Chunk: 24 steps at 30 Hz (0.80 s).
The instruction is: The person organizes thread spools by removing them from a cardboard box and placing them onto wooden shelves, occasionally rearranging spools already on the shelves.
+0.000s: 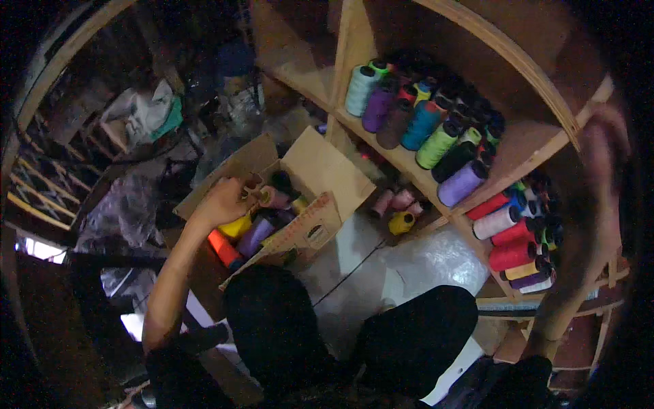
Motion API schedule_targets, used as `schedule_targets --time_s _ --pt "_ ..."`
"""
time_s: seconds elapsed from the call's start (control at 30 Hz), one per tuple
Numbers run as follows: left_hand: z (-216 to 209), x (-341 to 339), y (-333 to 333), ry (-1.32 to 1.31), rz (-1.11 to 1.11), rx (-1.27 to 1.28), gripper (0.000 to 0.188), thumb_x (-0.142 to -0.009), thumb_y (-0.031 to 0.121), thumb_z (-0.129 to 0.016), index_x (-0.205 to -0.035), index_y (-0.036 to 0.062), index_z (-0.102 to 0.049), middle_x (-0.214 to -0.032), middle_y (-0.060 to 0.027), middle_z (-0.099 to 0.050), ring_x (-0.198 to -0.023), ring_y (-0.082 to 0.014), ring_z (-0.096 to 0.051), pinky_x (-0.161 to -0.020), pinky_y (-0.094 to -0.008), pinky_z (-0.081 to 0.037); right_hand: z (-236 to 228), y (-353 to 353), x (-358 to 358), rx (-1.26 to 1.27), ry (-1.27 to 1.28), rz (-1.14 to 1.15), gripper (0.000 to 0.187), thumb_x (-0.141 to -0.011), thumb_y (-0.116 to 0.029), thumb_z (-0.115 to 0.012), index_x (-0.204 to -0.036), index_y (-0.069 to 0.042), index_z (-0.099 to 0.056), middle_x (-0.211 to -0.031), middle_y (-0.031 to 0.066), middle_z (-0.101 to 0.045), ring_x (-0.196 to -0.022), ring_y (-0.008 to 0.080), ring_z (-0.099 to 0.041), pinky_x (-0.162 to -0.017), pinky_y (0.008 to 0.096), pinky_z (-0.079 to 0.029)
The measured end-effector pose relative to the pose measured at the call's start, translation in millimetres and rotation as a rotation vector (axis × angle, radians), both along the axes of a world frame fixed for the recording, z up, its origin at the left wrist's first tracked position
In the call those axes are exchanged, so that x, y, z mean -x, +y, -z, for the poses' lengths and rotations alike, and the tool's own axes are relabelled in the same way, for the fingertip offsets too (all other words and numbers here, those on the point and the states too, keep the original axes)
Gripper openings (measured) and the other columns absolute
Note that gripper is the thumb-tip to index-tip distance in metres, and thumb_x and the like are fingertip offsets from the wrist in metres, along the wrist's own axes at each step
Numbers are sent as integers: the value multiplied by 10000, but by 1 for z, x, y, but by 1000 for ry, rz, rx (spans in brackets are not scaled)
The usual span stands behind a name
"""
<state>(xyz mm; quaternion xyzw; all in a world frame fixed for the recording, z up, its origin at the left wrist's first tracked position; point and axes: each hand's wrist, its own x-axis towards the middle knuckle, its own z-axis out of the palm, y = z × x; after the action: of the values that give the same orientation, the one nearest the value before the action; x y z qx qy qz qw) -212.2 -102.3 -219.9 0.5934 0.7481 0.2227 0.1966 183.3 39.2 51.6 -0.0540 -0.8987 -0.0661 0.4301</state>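
An open cardboard box (334, 167) of thread cones sits on the floor in front of my knees. My left hand (230, 201) reaches into it, its fingers curled around the end of a pink thread cone (276, 198). Close by in the box lie a yellow cone (236, 226), a purple cone (257, 235) and an orange cone (223, 247). My right arm is raised along the right side, and my right hand (603, 140) is beside the wooden shelf's edge. Dimness and blur hide its fingers.
A wooden shelf (409, 167) holds rows of thread cones in many colours, including a lavender cone (462, 183) and a red cone (512, 256). A yellow cone (401, 222) and several pink ones stand in its low compartment. Crumpled clear plastic (129, 204) lies at the left.
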Motion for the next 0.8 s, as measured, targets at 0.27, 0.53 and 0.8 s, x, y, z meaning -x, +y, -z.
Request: schedule_targets --time_s 0.27,0.53,0.8 --pt "71 -13 2 234 245 531 673 -736 409 -626 -1277 81 -399 -1142 -218 -533 -1056 -351 -535 -890 -435 -437 230 40 203 550 -694 -338 325 -792 -261 -625 -1030 -42 -600 -894 159 -635 -817 316 -614 -731 370 -479" --pt "99 -36 -15 -65 -7 519 1132 -633 281 -743 -1396 41 58 -1277 -343 -288 -1157 -444 -410 -989 -416 -372 345 15 242 435 -1595 -352 513 -726 -267 -644 -1189 -73 -540 -1037 161 -627 -912 326 -603 -786 378 -471" --pt "97 -42 -25 -99 -63 535 1151 -600 84 -717 -1392 57 117 -1254 -337 -348 -997 -420 -547 -829 -414 -483 329 -3 239 397 -1845 -331 675 -744 -215 -570 -1374 -191 -330 -1227 185 -510 -1092 312 -523 -887 387 -428"
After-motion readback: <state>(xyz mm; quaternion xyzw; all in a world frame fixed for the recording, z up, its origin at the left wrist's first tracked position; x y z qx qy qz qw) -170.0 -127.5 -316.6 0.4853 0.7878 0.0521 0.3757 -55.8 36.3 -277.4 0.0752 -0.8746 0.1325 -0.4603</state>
